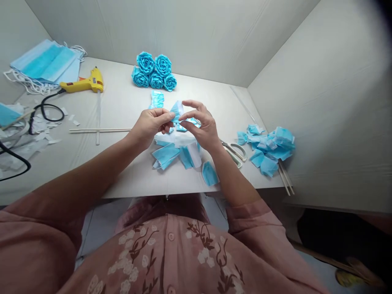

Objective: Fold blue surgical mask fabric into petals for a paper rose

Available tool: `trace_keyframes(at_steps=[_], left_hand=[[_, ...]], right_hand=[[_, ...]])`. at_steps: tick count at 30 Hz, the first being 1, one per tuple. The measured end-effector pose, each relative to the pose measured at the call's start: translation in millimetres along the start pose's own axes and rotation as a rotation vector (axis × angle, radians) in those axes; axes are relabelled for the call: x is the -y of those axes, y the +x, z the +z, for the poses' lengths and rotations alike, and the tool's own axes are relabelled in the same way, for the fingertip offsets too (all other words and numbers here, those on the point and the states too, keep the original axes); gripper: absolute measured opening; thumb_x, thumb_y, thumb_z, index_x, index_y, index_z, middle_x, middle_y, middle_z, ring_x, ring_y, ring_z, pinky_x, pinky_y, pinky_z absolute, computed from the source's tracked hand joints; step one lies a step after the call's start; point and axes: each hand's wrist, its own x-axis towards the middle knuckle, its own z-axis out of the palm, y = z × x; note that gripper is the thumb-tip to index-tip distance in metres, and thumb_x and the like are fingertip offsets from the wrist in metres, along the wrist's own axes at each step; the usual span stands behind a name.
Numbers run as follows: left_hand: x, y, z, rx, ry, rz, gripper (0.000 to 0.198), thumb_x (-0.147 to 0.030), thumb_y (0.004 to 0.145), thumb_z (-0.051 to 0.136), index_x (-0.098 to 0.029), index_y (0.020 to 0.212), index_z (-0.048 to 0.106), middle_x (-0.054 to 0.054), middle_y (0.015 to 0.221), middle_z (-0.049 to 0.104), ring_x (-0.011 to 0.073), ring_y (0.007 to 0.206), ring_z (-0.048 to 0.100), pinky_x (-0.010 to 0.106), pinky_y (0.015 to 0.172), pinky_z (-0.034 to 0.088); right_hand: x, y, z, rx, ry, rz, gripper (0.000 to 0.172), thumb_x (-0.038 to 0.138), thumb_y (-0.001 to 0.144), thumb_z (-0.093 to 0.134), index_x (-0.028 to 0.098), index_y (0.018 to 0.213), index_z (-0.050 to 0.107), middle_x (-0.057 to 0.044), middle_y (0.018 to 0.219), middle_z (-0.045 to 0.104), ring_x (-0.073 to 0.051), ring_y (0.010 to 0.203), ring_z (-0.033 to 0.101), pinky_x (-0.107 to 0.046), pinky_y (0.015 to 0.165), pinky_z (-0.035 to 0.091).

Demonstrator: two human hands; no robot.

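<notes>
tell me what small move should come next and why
Probably close the right hand on the white edge of the blue-and-white fabric piece: the left hand pinches its blue side, while the right fingers arch beside that white edge, with no firm grip visible there.

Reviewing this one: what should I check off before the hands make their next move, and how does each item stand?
1. Left hand pinching the blue piece: ok.
2. Right hand gripping that piece too: cannot tell; its fingertips are close to it.
3. Space beneath the hands clear: not ok, loose pieces lie there.
4. Scissors out of the hands: ok, beside the right forearm.
5. Glue gun hot: cannot tell.
</notes>
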Motion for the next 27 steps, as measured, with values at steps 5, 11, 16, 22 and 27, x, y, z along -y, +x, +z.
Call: trace_keyframes(at_steps=[5,11,16,22,27], left_hand=[[-1,-2,1.1,-0.023,0.040,0.048,0.028,-0.037,0.074,0.086,-0.016,0.068,0.068,0.002,0.062,0.066,0.0104,0.055,0.054,0.024,0.054,0.044],[0,-2,1.3,-0.018,0.052,0.082,0.027,-0.037,0.075,0.086,-0.016,0.069,0.070,0.002,0.063,0.067,0.0107,0.055,0.055,0.024,0.054,0.044],[-1,-3,2.8,-0.012,0.062,0.092,0.028,-0.037,0.074,0.088,-0.016,0.069,0.071,0.002,0.063,0.067,0.0103,0.055,0.054,0.024,0.054,0.045],[0,-4,1.8,0.017,0.120,0.124,0.027,-0.037,0.077,0.084,-0.015,0.071,0.071,0.003,0.065,0.068,0.0103,0.057,0.055,0.023,0.054,0.044],[0,-4,2.4,0.032,0.157,0.142,0.022,-0.034,0.076,0.083,-0.015,0.081,0.074,0.002,0.069,0.069,0.0106,0.058,0.057,0.023,0.056,0.046]], right_hand=[[0,0,3,-0.036,0.113,0.075,0.045,0.070,0.089,0.074,0.025,0.094,0.074,-0.009,0.143,0.065,-0.030,0.143,0.056,-0.050,0.124,0.043],[-5,0,8,-0.039,0.264,0.173,0.050,0.071,0.084,0.077,0.023,0.095,0.070,-0.008,0.135,0.068,-0.024,0.130,0.065,-0.040,0.111,0.053],[-5,1,9,-0.044,0.350,0.242,0.058,0.067,0.079,0.083,0.024,0.114,0.066,-0.005,0.117,0.074,-0.021,0.113,0.071,-0.035,0.104,0.057],[-18,1,10,0.020,0.370,0.212,0.074,0.058,0.089,0.079,0.025,0.149,0.053,-0.003,0.104,0.075,-0.018,0.093,0.070,-0.033,0.086,0.061],[-27,0,12,0.042,0.359,0.183,0.071,0.056,0.091,0.076,0.022,0.149,0.055,-0.002,0.097,0.072,-0.018,0.091,0.067,-0.031,0.081,0.059]])
